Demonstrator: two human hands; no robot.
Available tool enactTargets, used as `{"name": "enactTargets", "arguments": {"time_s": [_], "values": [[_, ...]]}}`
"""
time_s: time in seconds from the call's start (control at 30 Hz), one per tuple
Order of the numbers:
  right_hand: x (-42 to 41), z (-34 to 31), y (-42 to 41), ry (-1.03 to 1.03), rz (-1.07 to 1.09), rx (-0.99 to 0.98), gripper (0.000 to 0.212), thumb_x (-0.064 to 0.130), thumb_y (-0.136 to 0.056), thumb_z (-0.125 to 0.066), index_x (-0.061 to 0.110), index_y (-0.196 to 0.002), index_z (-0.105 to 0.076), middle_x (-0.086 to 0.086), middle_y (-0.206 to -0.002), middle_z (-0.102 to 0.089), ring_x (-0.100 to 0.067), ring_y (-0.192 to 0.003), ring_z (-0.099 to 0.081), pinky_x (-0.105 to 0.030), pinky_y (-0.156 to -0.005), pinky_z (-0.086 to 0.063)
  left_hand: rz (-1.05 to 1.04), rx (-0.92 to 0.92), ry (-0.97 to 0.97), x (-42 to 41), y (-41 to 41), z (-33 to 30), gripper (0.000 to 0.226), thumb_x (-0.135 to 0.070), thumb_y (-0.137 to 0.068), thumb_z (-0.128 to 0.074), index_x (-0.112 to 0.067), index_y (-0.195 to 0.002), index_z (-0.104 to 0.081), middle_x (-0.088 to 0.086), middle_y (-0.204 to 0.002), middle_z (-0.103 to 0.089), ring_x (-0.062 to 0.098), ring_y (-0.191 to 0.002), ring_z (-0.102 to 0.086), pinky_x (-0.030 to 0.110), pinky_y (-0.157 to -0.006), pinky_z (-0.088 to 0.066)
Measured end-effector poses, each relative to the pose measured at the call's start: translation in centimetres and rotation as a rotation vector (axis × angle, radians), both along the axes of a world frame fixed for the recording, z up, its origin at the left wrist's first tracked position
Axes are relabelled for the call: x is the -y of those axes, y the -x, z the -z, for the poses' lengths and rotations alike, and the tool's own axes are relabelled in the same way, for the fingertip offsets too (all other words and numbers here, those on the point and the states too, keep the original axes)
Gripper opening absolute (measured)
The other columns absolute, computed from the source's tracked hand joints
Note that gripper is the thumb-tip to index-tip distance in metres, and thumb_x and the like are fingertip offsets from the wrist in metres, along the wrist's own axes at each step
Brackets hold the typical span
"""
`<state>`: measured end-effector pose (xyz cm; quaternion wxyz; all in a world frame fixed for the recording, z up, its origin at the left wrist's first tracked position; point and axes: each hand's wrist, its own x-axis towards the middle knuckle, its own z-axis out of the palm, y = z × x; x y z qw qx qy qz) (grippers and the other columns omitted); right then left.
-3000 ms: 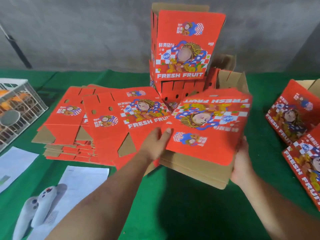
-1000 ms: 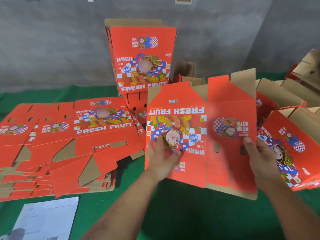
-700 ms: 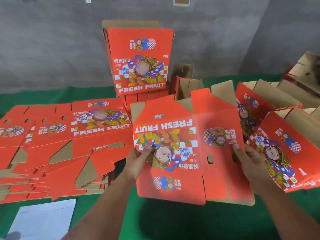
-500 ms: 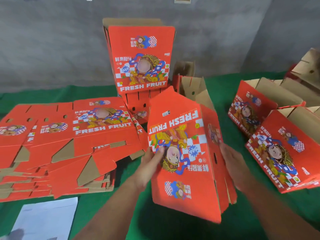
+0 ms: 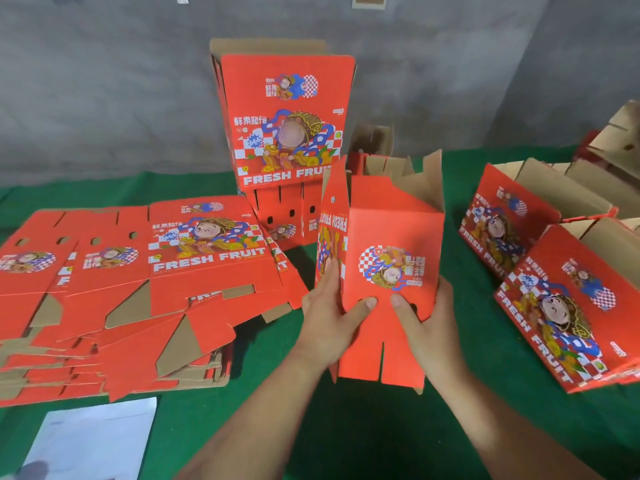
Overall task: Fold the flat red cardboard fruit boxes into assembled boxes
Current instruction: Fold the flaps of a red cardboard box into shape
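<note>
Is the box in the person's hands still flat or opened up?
Opened up. The box shows two red sides meeting at a corner, brown inside visible on top; its flaps hang unfolded.

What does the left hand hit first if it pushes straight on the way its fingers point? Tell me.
The left hand already grips the box being folded. Beyond that, probably the tall upright box, though depth is unclear.

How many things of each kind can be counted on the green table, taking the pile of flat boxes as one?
Half-folded box, held by left hand and right hand: 1
Pile of flat boxes: 1
Upright box at the back: 1
Opened boxes at the right: 2
White paper sheet: 1
Total: 6; more cardboard behind is too hidden to count.
</note>
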<state>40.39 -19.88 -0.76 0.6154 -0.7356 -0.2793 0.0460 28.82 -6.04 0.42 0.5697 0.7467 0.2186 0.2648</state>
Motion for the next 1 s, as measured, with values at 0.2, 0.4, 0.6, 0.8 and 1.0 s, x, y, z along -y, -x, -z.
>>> {"name": "enactTargets", "arguments": {"time_s": [0.2, 0.4, 0.6, 0.8, 1.0], "values": [[0.1, 1.7, -0.2, 0.275, -0.042, 0.000, 0.074, 0.063, -0.079, -0.064, 0.049, -0.148, -0.040, 0.028, -0.127, -0.062, 0.027, -0.118, -0.035, -0.045, -0.115, -0.032, -0.037, -0.114, -0.137, 1.6, 1.9, 2.4, 0.090, -0.014, -0.100, -0.062, -0.039, -0.166, -0.006, -0.004, -0.168, -0.033, 0.033, -0.147, -0.039, 0.049, -0.124, -0.028], [-0.4, 0.6, -1.0, 0.185, -0.213, -0.056, 0.073, 0.035, -0.085, -0.076, 0.056, -0.146, -0.043, 0.022, -0.134, -0.053, -0.005, -0.133, -0.048, -0.046, -0.116, -0.040, -0.162, -0.099, -0.135, 3.5, 2.2, 3.2, 0.091, -0.004, -0.096, -0.054, -0.043, -0.164, -0.008, -0.016, -0.160, -0.040, 0.013, -0.131, -0.038, 0.030, -0.120, -0.023], [-0.7, 1.1, 0.1, 0.059, -0.198, -0.074, 0.061, 0.049, -0.080, -0.074, 0.057, -0.134, -0.046, 0.005, -0.134, -0.059, -0.011, -0.111, -0.063, -0.030, -0.092, -0.052, -0.237, 0.055, 0.102, 0.6, 2.7, 2.2, 0.077, 0.011, -0.084, -0.050, -0.034, -0.146, -0.046, -0.010, -0.135, -0.065, 0.011, -0.128, -0.059, 0.039, -0.113, -0.045], [-1.5, -0.4, -1.7, 0.095, -0.273, -0.055, 0.046, 0.023, -0.104, -0.062, 0.024, -0.148, -0.052, 0.002, -0.137, -0.059, -0.028, -0.129, -0.058, -0.061, -0.112, -0.042, -0.467, -0.252, 0.188, -1.5, 2.4, 2.4, 0.066, 0.003, -0.080, -0.050, -0.036, -0.132, -0.057, 0.000, -0.122, -0.062, 0.023, -0.108, -0.061, 0.049, -0.104, -0.048], [-2.7, -3.4, -3.7, 0.097, -0.226, -0.124, 0.062, 0.037, -0.101, -0.066, 0.041, -0.155, -0.037, 0.003, -0.150, -0.050, -0.016, -0.132, -0.056, -0.048, -0.115, -0.045, -0.309, -0.021, 0.280, -3.1, 3.1, 1.6, 0.077, 0.021, -0.083, -0.038, -0.035, -0.126, -0.070, 0.000, -0.109, -0.079, 0.024, -0.097, -0.071, 0.043, -0.096, -0.055]]}}
